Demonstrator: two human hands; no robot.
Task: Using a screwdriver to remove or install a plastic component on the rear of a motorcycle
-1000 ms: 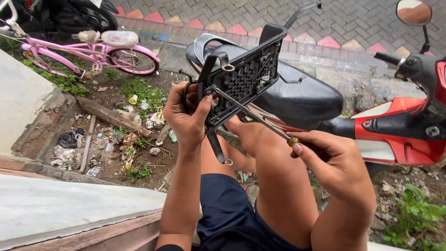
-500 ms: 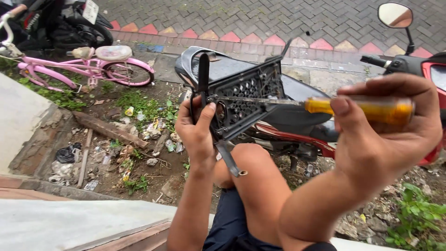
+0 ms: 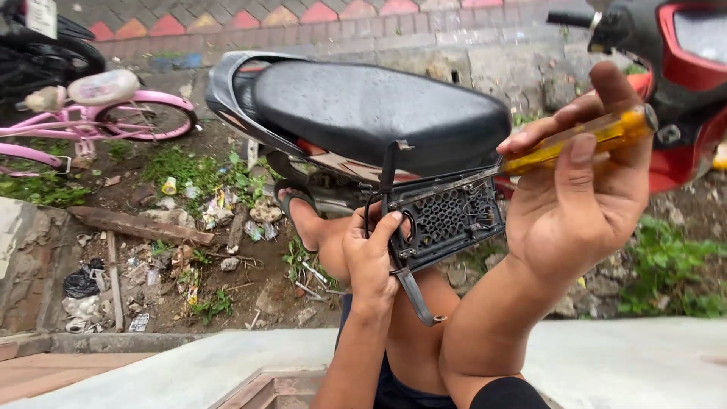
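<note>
Beyond my fingers sits the black motorcycle seat (image 3: 379, 106). My left hand (image 3: 372, 257) has its fingers curled tight round the black perforated rack (image 3: 447, 220) — held just below the seat. My right hand (image 3: 579, 197) clamps the yellow-handled screwdriver (image 3: 575, 140) — shaft touching the rack's top edge.

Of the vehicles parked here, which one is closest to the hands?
The scooter with the black seat, directly behind the left hand and right hand. The pink bicycle stands farther away, at the left.

Both hands raised, fingers curled shut: left hand (image 3: 371, 257) low, right hand (image 3: 579, 201) higher, forearms upright.
</note>
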